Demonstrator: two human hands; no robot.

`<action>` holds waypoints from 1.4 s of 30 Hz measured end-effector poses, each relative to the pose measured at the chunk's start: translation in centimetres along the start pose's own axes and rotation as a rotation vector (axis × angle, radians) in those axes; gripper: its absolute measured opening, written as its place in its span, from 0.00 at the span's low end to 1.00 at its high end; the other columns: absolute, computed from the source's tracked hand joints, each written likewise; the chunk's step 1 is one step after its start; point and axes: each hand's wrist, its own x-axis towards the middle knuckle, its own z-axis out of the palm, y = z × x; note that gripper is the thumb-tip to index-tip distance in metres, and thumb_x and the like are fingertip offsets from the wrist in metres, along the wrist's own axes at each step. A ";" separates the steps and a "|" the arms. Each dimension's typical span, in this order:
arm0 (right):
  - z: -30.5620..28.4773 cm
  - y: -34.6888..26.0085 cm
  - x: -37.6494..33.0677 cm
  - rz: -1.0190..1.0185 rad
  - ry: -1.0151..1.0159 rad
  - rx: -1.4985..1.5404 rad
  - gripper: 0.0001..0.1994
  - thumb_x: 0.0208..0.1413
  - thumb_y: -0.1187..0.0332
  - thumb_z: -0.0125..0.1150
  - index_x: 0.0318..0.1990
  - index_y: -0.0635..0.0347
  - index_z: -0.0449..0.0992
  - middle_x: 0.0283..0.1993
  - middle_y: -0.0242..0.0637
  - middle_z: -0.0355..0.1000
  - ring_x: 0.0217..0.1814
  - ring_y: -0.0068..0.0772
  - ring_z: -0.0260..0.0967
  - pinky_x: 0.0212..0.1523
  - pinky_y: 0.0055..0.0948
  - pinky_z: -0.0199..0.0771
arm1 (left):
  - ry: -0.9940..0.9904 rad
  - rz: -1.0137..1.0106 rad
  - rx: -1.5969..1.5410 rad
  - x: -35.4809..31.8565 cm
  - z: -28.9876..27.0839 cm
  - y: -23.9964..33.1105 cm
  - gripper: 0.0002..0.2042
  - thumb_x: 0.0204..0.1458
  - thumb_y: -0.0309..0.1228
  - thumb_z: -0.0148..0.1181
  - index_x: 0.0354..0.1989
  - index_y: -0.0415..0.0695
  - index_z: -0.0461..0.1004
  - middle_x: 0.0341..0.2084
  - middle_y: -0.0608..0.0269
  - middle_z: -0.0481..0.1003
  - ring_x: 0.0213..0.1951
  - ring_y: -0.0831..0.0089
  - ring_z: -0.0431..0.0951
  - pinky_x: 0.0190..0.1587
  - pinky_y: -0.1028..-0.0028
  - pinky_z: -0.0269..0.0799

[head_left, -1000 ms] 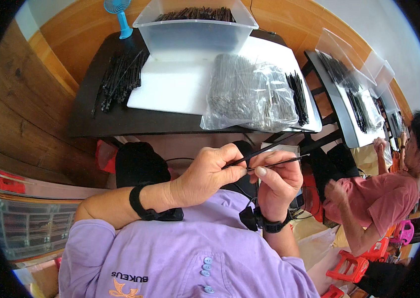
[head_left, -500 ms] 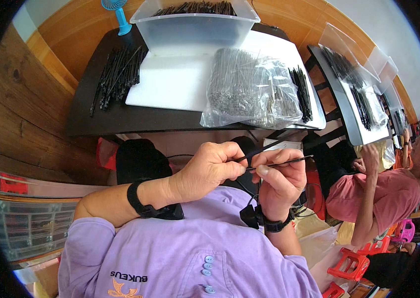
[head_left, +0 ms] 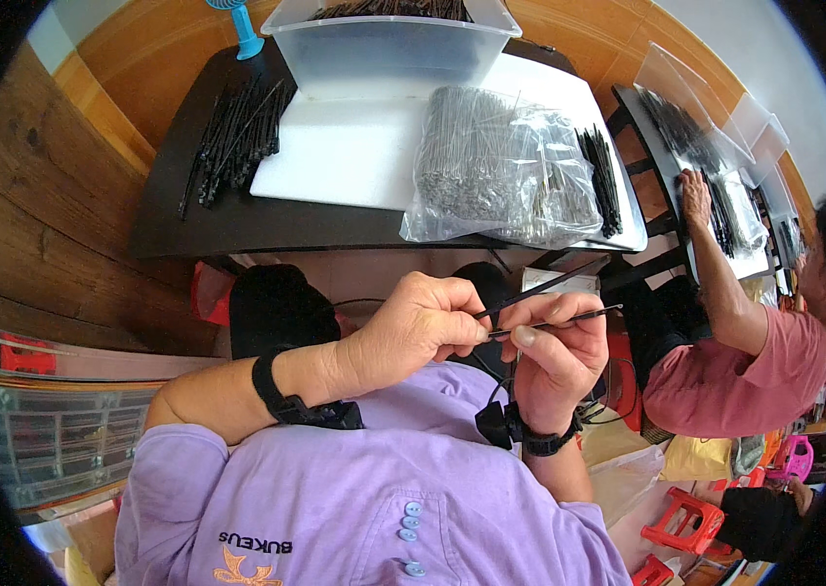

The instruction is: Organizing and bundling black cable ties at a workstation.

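My left hand [head_left: 425, 317] is closed in a pinch on a black strip [head_left: 545, 286], which slants up and to the right past the other hand. My right hand [head_left: 561, 347] grips a thin dark rod [head_left: 597, 313] between thumb and fingers. The rod's left end meets the left thumb tip, and its other end sticks out to the right. Both hands are close together in front of my chest, off the table. Just beyond them, a clear plastic bag [head_left: 506, 166] full of thin metal wires lies on a white foam sheet [head_left: 335, 156].
Black strips [head_left: 237, 137] lie bundled at the table's left, with another bundle [head_left: 598, 181] right of the bag. A clear bin [head_left: 389, 59] of dark strips stands behind, near a blue fan [head_left: 242, 29]. On the right, a person in pink [head_left: 745, 371] sits at another table; red stools [head_left: 681, 518] stand below.
The black strip now shows farther out, up and to the right, beyond my right hand. The neighbouring person's arm has reached forward onto their table. My hands have barely moved.
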 end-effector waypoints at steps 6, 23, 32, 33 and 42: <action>-0.2 0.2 -0.1 -0.015 -0.015 0.015 0.13 0.44 0.86 0.56 0.36 0.62 0.64 0.32 0.53 0.73 0.25 0.30 0.67 0.22 0.22 0.71 | 0.006 0.000 0.000 0.1 0.1 0.1 0.06 0.52 0.28 0.60 0.31 0.37 0.75 0.18 0.69 0.72 0.19 0.86 0.64 0.20 0.81 0.57; 0.1 0.0 0.2 -0.047 -0.037 0.093 0.14 0.45 0.86 0.56 0.37 0.60 0.63 0.33 0.54 0.73 0.25 0.32 0.69 0.24 0.25 0.74 | 0.118 0.048 0.053 -0.5 1.1 1.2 0.05 0.53 0.27 0.61 0.29 0.39 0.74 0.15 0.71 0.69 0.18 0.87 0.63 0.19 0.81 0.55; 0.2 0.2 0.1 -0.033 -0.040 0.128 0.14 0.46 0.86 0.56 0.39 0.61 0.63 0.33 0.53 0.73 0.25 0.33 0.70 0.25 0.25 0.75 | 0.166 0.137 0.049 -0.7 1.8 0.9 0.05 0.52 0.25 0.59 0.26 0.39 0.72 0.14 0.71 0.68 0.16 0.86 0.63 0.17 0.80 0.54; 0.3 0.2 0.1 -0.034 -0.040 0.129 0.14 0.46 0.86 0.56 0.39 0.61 0.63 0.33 0.53 0.73 0.25 0.33 0.70 0.25 0.25 0.75 | 0.192 0.133 0.080 -0.8 1.7 0.8 0.05 0.52 0.25 0.60 0.26 0.39 0.73 0.14 0.71 0.68 0.16 0.86 0.63 0.17 0.80 0.54; 0.2 0.5 0.4 0.046 -0.116 0.048 0.04 0.53 0.80 0.56 0.36 0.70 0.71 0.38 0.50 0.72 0.32 0.32 0.70 0.28 0.26 0.76 | 0.267 0.175 0.134 -1.1 1.3 1.0 0.06 0.52 0.25 0.61 0.25 0.39 0.74 0.14 0.71 0.68 0.17 0.86 0.64 0.17 0.80 0.55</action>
